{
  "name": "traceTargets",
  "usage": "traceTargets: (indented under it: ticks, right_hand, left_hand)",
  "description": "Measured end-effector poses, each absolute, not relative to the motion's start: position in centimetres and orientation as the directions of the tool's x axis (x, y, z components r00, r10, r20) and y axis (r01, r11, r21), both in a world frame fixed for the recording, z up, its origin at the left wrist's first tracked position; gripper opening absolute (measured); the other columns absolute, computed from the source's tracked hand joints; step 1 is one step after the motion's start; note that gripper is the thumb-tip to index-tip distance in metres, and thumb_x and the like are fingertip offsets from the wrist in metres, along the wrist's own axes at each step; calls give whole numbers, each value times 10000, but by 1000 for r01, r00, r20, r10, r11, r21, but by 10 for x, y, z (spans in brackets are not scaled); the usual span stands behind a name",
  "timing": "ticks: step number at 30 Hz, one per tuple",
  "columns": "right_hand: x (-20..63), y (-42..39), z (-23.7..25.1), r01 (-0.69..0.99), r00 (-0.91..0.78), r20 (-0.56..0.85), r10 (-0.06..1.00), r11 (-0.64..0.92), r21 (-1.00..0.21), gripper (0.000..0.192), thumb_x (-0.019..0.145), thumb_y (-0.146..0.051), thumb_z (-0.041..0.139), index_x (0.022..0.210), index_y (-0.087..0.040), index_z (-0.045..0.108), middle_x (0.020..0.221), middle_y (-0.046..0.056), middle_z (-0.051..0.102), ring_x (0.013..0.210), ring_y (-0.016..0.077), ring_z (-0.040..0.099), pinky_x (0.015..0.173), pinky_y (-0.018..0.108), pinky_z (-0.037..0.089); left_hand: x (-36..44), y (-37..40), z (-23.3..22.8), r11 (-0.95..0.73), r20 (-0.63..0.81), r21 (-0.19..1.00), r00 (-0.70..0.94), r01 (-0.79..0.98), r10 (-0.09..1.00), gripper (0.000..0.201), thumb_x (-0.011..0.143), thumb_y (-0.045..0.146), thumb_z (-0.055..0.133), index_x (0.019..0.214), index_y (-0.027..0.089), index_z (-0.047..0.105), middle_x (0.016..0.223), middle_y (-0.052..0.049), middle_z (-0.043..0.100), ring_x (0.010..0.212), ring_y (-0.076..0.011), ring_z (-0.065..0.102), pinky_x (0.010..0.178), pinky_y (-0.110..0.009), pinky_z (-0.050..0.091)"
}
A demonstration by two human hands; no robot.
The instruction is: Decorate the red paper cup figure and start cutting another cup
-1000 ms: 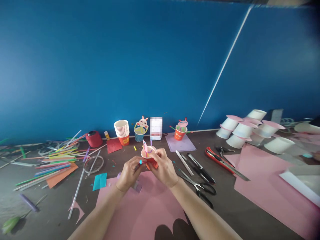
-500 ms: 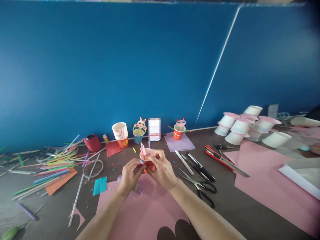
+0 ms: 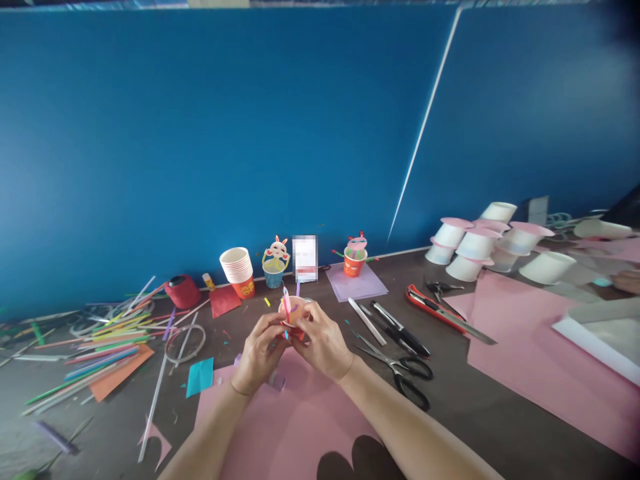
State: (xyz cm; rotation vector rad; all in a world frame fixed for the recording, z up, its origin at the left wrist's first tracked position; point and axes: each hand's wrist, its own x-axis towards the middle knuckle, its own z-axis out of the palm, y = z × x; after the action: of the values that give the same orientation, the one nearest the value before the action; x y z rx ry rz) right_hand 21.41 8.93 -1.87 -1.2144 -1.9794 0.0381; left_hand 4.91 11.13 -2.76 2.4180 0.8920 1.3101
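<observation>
Both my hands hold one small red paper cup (image 3: 293, 313) over the table, above a pink paper sheet (image 3: 295, 427). My left hand (image 3: 259, 351) grips its left side and my right hand (image 3: 320, 341) wraps its right side. A pink paper piece and a thin purple straw stick up out of the cup. The cup's lower half is hidden behind my fingers.
Scissors (image 3: 400, 373), a black pen (image 3: 400, 330) and a red utility knife (image 3: 440, 317) lie to the right. A heap of coloured straws (image 3: 100, 333) lies left. A stack of cups (image 3: 237, 270) and two decorated cups (image 3: 275, 263) stand by the blue wall. White cups (image 3: 480, 243) sit far right.
My hands have closed tighter around the cup, so less of it shows. The view has drifted slightly, shifting the table items left and up.
</observation>
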Motion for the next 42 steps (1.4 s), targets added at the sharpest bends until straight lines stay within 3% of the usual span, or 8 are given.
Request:
traceTargets:
  ticks: [9,16,29,31,33,36,39,42]
  right_hand:
    - [211,88,-20,733,-219,627,747,550,-400,110,800,-186,511,858,-205,603,887,53,517,825,157,508,668,248,433]
    - [208,86,-21,749,-209,613,762,527,-401,80,781,-161,529,739,-191,591,876,49,520,806,154,510,659,242,432]
    - [205,86,-20,736,-207,622,755,539,-409,116,822,-198,496,870,-210,601,935,64,534,821,159,531,695,257,459]
    - [206,86,-19,706,-192,639,745,557,-437,200,802,-254,534,996,-218,568,988,72,518,885,173,524,695,259,464]
    - [209,86,-19,663,-128,674,728,568,-488,322,761,-311,581,1059,-204,524,1026,87,495,930,191,509,701,270,468]
    - [217,91,-23,597,63,680,730,519,-612,246,745,-335,582,916,-168,524,916,73,492,723,143,515,615,254,456]
    - [225,99,-33,548,134,613,779,457,-700,186,775,-333,539,689,-173,501,713,12,472,509,81,413,497,216,392]
    - [226,107,-44,535,94,501,860,381,-754,227,744,-391,576,696,-170,560,689,8,513,499,80,427,498,215,393]
  left_hand:
    - [48,112,-27,-764,648,509,409,396,643,126,789,144,532,883,203,591,990,-68,567,926,-169,560,800,-314,468]
    - [47,113,-29,-744,625,539,405,395,668,107,784,140,544,871,194,575,979,-61,569,899,-153,564,738,-269,488]
    - [48,115,-28,-746,649,539,371,392,664,134,795,143,518,887,186,604,973,-70,577,913,-166,562,814,-317,461]
    - [46,117,-27,-704,633,594,314,388,708,123,789,177,528,876,187,616,1025,-80,559,960,-184,547,810,-324,469]
    - [43,120,-26,-600,562,722,215,344,799,123,775,231,548,859,184,625,1083,-87,539,1001,-205,533,779,-315,487]
    - [38,129,-29,-376,372,914,52,156,927,191,753,310,568,872,167,614,1038,-86,575,929,-205,572,726,-313,511]
    - [32,138,-35,-280,281,959,-18,49,960,237,757,351,554,886,155,589,931,-71,614,804,-182,605,667,-307,522]
    - [29,143,-41,-259,259,966,-48,10,965,263,750,363,560,902,149,573,852,-61,625,724,-172,617,620,-286,518]
